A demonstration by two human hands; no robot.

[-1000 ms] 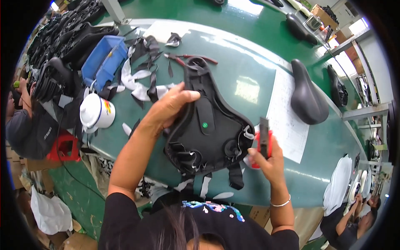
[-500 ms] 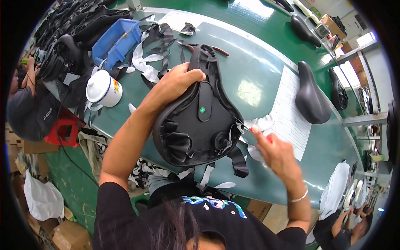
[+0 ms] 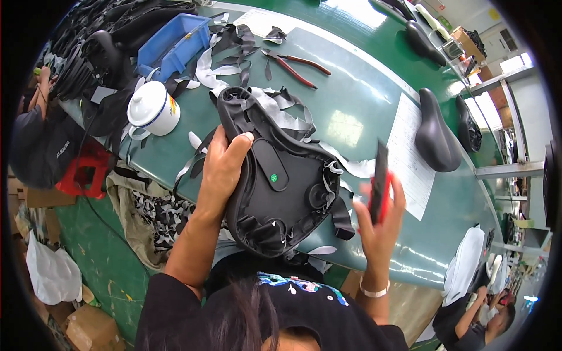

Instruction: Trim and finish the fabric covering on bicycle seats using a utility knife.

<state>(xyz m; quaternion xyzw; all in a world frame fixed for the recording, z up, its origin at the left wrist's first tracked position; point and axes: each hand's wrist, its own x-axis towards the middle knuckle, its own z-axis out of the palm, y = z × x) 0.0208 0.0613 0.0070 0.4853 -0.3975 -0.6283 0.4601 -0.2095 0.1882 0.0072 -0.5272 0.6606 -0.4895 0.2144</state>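
An upturned black bicycle saddle shows its underside, with its cover edge folded and gathered inside the rim. My left hand is closed around the saddle's left edge near the narrow nose, thumb over the rim. Off the saddle's right side, my right hand grips a red-and-black tool, long, upright and blurred; its exact kind cannot be made out. Black and white fabric strips lie beyond the saddle, and a dark strap hangs off its right rim.
Red-handled pliers lie on the green table, with a blue bin and lidded white mug to their left. At right are a written sheet and a finished-looking saddle. Other people work at both sides.
The saddle has shifted toward me and tilted, uncovering the pliers and strips beyond it. My left hand came nearer with it. My right hand swung away from the rim with the tool raised.
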